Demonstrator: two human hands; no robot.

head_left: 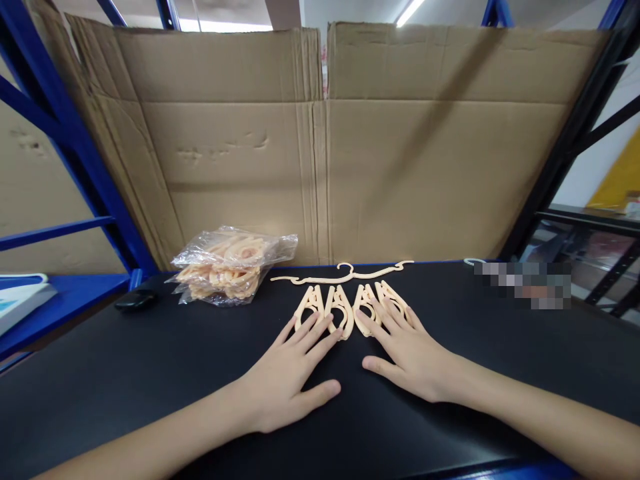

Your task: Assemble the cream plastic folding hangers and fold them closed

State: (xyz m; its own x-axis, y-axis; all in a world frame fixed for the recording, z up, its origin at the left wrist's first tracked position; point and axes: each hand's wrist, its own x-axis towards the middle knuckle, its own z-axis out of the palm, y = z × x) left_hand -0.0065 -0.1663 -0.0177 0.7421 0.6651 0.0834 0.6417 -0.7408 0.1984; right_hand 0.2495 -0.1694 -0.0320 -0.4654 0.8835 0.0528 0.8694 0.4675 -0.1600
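Note:
Several cream folding hangers lie folded in a row on the black table. My left hand rests flat with spread fingers, its fingertips over the lower ends of the two left folded hangers. Fingers apart, my right hand lies over the two right folded hangers and partly hides them. Behind the row, an unfolded hanger is spread wide, its hook toward the cardboard. Neither hand grips anything.
At the back left sits a pile of clear plastic bags with more cream hangers inside. A black computer mouse lies left of it. Cardboard sheets wall off the back, between a blue frame post and a dark right post.

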